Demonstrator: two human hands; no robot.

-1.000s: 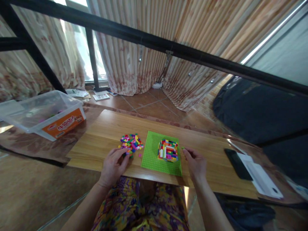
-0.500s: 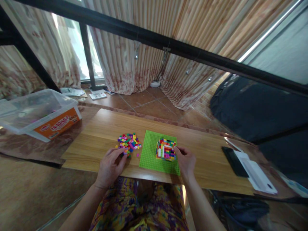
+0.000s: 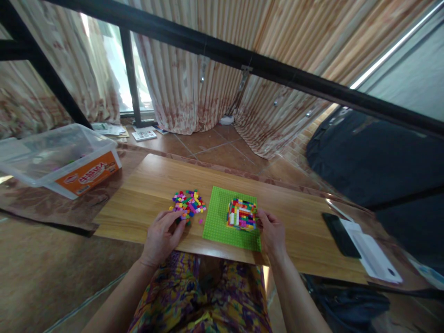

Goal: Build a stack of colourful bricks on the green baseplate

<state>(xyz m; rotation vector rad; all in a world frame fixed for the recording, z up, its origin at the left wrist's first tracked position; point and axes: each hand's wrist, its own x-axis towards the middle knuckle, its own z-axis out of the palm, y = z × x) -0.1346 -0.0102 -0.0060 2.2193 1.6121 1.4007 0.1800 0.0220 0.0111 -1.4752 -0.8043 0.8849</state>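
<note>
At the near edge of a loose pile of small coloured building bricks (image 3: pixel 189 201), my left hand (image 3: pixel 163 235) has its thumb and fingertips closed around a few bricks. My right hand (image 3: pixel 274 232) is pinched at the right side of a squarish, multicoloured brick structure (image 3: pixel 241 215). A small brick seems to be between its fingertips, partly hidden by them. The structure stands on a green studded baseplate (image 3: pixel 215 217), towards its right side. A single pink brick (image 3: pixel 200 221) lies between the pile and the baseplate.
Everything rests on a narrow wooden table (image 3: pixel 138 194). A black phone (image 3: pixel 341 235) and a white plastic case (image 3: pixel 373 254) lie at its right end. Left of the table stands a clear plastic box (image 3: pixel 86 138) with an orange label. A dark metal bar (image 3: pixel 215 52) crosses above the far side.
My right hand has shifted slightly along the structure's right side, its fingers now more curled. The left hand stays at the pile. The whole view has moved a little.
</note>
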